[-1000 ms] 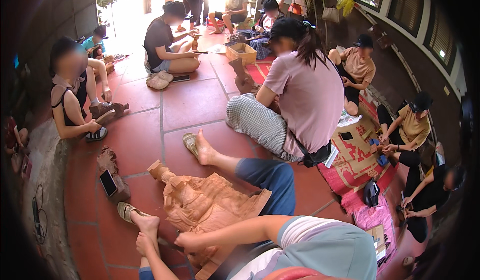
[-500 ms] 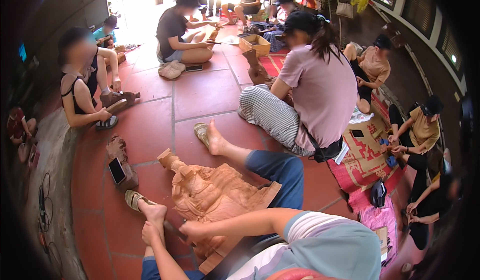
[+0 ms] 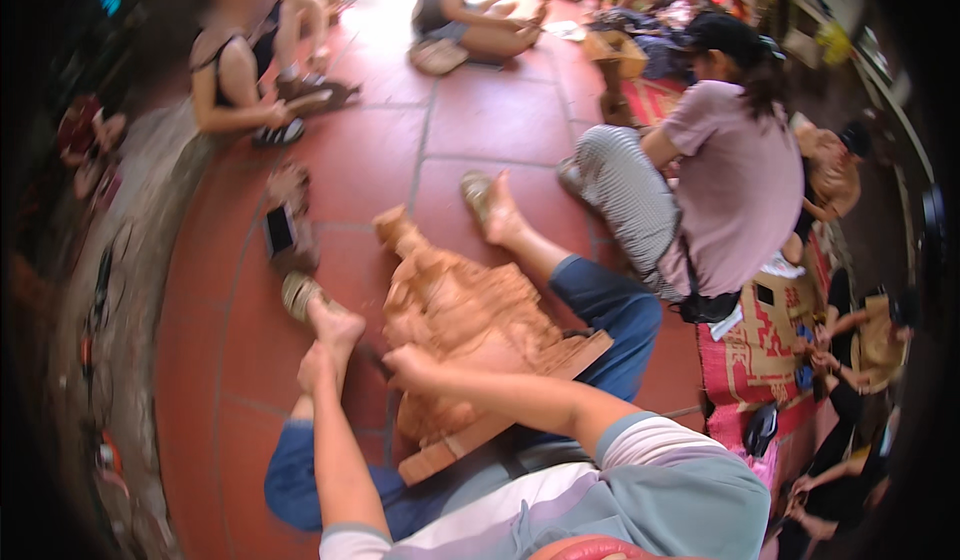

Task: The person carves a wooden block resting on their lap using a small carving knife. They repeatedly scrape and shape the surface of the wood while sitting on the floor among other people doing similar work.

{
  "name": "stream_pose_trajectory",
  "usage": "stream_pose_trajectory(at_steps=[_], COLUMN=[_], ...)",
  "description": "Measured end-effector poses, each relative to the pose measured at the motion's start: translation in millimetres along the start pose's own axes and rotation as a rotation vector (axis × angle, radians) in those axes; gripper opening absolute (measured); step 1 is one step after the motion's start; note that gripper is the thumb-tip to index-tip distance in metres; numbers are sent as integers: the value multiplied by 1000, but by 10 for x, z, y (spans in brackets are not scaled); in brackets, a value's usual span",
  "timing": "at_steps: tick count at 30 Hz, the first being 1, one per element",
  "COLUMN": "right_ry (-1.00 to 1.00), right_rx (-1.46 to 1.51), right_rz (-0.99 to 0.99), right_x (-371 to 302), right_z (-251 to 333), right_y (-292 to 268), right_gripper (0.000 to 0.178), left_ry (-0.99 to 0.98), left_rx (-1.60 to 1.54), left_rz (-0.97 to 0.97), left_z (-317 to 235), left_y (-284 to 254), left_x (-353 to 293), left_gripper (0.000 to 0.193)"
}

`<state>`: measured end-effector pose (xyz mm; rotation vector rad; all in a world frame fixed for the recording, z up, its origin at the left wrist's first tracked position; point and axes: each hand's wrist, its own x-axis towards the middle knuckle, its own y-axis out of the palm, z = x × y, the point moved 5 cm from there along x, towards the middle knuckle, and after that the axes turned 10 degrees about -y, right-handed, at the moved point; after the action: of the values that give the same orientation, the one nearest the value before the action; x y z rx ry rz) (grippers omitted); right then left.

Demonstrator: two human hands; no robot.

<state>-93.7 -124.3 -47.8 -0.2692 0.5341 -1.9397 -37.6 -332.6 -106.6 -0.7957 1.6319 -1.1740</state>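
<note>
A carved reddish-brown wooden figure (image 3: 465, 305) lies on its back between my legs. Its narrow end points away from me, and its flat base (image 3: 505, 415) faces my body. My right hand (image 3: 408, 368) is closed beside the figure's left edge. From it a short dark tool (image 3: 374, 356) sticks out toward my left leg; motion blur hides its kind. Against my left lower leg (image 3: 338, 345), just above the ankle, rests my left hand (image 3: 317, 372) with curled fingers. Whatever lies inside that hand, if anything, is hidden.
Left of my sandalled foot (image 3: 300, 295), a phone (image 3: 280, 232) leans on another wooden piece (image 3: 298, 252). A person in a pink shirt (image 3: 745, 180) sits close on the right, by a red patterned mat (image 3: 760, 360). Several others sit around; cables (image 3: 100, 290) lie at left.
The whole view has swung, so the figure, my legs and the people appear shifted. Both my hands stay near the same places, the left at the lower leg, the right beside the figure.
</note>
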Motion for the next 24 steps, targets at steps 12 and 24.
stream_pose_trajectory(at_steps=[12, 24], right_ry=[122, 68], right_rx=[144, -73], right_rz=[-327, 169], right_x=[-151, -148], right_z=[46, -4], right_y=[-450, 34], right_gripper=[11, 13], left_ry=[-41, -57], left_rx=[-55, -44], left_rz=[30, 74], left_z=[9, 37], left_y=[40, 118], left_x=[19, 105], left_gripper=[54, 53])
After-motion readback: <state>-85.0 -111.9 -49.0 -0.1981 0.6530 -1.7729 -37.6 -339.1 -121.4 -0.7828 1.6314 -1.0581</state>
